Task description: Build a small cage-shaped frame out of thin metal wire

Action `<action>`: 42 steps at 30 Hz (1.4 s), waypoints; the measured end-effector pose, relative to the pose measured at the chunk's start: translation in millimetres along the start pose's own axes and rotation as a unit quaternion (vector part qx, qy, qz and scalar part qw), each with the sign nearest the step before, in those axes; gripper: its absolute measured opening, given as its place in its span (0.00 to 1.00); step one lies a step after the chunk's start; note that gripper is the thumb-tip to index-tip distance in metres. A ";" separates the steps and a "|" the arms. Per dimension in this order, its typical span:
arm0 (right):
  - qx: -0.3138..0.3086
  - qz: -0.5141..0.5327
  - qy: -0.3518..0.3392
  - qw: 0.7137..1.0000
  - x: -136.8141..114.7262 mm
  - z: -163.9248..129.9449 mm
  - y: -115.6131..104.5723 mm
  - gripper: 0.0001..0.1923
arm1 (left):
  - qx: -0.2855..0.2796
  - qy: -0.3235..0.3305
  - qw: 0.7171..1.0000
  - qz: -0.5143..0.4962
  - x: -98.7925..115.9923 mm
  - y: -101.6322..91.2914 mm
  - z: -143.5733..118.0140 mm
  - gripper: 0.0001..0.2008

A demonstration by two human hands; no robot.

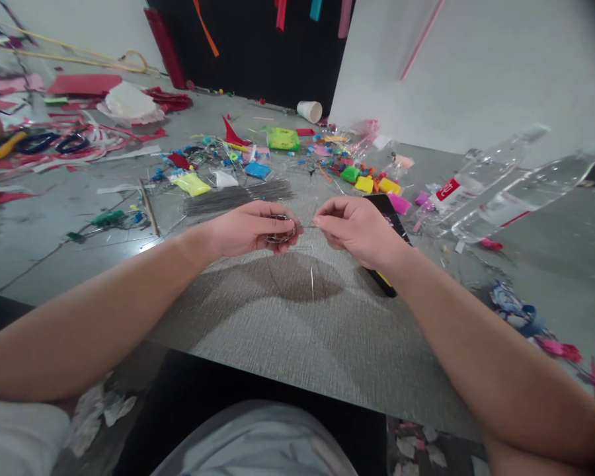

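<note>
Near the middle of the frame, the left hand [255,228] is half curled, its thumb laid over a small wire ring [280,229] and its fingers wrapped beneath it. Just to its right, the right hand [354,228] is nearly closed, thumb and forefinger pinched together at the tips on a thin wire [308,227]; whether that wire is joined to the ring cannot be made out. The wire runs roughly level across the frame, between the two hands, and the ring, seen at a slant, looks longer from left to right. Below them, one bright loose wire [312,283] lies almost upright in the frame on the grey table [297,337]. Above the left hand, a bundle of straight wires [238,197] stretches mostly sideways, too many to count. One black slab [387,210] lies partly hidden behind the right hand, its length slanting toward the lower right. Two clear bottles, a nearer one [535,192] and a farther one [500,168], lean at the right; one white cup [308,111] lies on its side at upper centre.
</note>
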State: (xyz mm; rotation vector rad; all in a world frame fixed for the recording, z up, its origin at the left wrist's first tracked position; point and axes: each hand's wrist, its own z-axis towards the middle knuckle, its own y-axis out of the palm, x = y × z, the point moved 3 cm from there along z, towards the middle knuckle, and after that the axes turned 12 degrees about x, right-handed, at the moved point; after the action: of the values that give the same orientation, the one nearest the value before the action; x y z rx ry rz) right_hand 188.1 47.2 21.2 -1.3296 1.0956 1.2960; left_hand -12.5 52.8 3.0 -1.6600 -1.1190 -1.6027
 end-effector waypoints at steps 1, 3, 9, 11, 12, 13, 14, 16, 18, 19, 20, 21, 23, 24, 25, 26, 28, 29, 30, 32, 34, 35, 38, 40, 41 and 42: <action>-0.001 0.000 0.003 1.000 -0.4 0.0 -0.1 0.08 | 0.002 0.001 1.000 -0.001 -0.2 -0.4 0.3 0.06; -0.004 0.003 0.006 1.000 -1.1 -0.1 0.3 0.08 | 0.008 0.006 1.000 0.002 -1.2 -1.2 1.3 0.06; -0.013 0.052 0.056 0.997 -1.3 -1.1 2.3 0.08 | 0.006 0.061 0.996 0.063 -1.5 -2.7 3.2 0.05; -0.012 0.063 0.073 0.995 -0.9 -1.4 3.0 0.08 | 0.009 0.079 0.991 0.106 0.4 -2.9 3.6 0.05; -0.011 0.065 0.081 0.995 -0.6 -1.4 3.3 0.09 | 0.013 0.087 0.987 0.133 1.5 -2.9 3.8 0.05; -0.009 0.065 0.087 0.994 -0.1 -1.5 3.5 0.09 | 0.018 0.094 0.982 0.161 2.7 -2.7 4.1 0.05; -0.007 0.064 0.093 0.994 0.4 -1.5 3.7 0.09 | 0.024 0.102 0.976 0.189 3.8 -2.4 4.3 0.06; -0.001 0.059 0.105 0.993 1.7 -1.6 3.9 0.09 | 0.037 0.121 0.964 0.234 5.4 -1.4 4.5 0.06; 0.005 0.057 0.119 0.991 3.3 -1.5 3.9 0.10 | 0.051 0.142 0.951 0.269 6.1 -0.2 4.1 0.06; 0.006 0.058 0.125 0.990 4.1 -1.4 3.8 0.10 | 0.055 0.156 0.943 0.289 6.2 0.5 3.7 0.07; 0.006 0.060 0.132 0.989 5.0 -1.3 3.6 0.10 | 0.057 0.176 0.931 0.314 6.3 1.3 3.1 0.07; 0.005 0.063 0.137 0.989 5.8 -1.0 3.4 0.11 | 0.059 0.202 0.915 0.343 6.7 2.2 2.3 0.07; 0.004 0.072 0.146 0.987 6.9 -0.5 2.6 0.10 | 0.067 0.263 0.874 0.404 8.0 3.7 0.4 0.08; 0.004 0.078 0.149 0.986 7.2 -0.2 2.1 0.10 | 0.073 0.288 0.854 0.427 8.6 4.2 -0.4 0.08; 0.005 0.084 0.152 0.985 7.2 0.1 1.6 0.09 | 0.080 0.306 0.840 0.440 9.1 4.5 -1.0 0.08; 0.008 0.088 0.154 0.984 7.1 0.3 1.1 0.09 | 0.085 0.317 0.833 0.445 9.4 4.6 -1.4 0.08; 0.014 0.089 0.159 0.983 6.5 0.4 0.4 0.08 | 0.083 0.326 0.831 0.443 9.5 5.0 -2.0 0.08; 0.017 0.086 0.161 0.983 6.1 0.3 0.3 0.08 | 0.079 0.327 0.833 0.440 9.5 5.4 -2.2 0.08; 0.019 0.082 0.163 0.983 5.7 0.2 0.2 0.09 | 0.074 0.324 0.837 0.435 9.3 5.7 -2.3 0.08; 0.021 0.079 0.167 0.982 4.8 -0.1 0.3 0.09 | 0.058 0.308 0.852 0.419 8.7 6.1 -2.3 0.09; 0.022 0.080 0.174 0.981 3.8 -0.3 0.4 0.09 | 0.045 0.283 0.870 0.401 7.8 6.0 -1.9 0.10; 0.024 0.080 0.179 0.980 3.3 -0.4 0.4 0.09 | 0.042 0.275 0.874 0.399 7.6 5.8 -1.6 0.10; 0.028 0.080 0.201 0.976 2.7 -0.8 0.4 0.10 | 0.046 0.269 0.867 0.417 7.5 4.3 -0.3 0.10; 0.031 0.080 0.209 0.974 2.9 -0.9 0.5 0.10 | 0.053 0.275 0.856 0.435 7.6 3.1 0.8 0.10; 0.030 0.079 0.207 0.975 3.2 -0.9 0.6 0.10 | 0.056 0.278 0.853 0.437 7.7 2.5 1.4 0.09; 0.029 0.074 0.202 0.976 3.4 -0.8 0.8 0.10 | 0.059 0.279 0.853 0.437 7.7 2.0 2.0 0.09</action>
State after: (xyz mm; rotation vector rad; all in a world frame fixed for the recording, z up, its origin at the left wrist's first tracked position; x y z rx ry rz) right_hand 187.6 46.3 17.7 -1.5319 1.5246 1.1133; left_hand -10.3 54.9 10.6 -1.1961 -0.0942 -1.2125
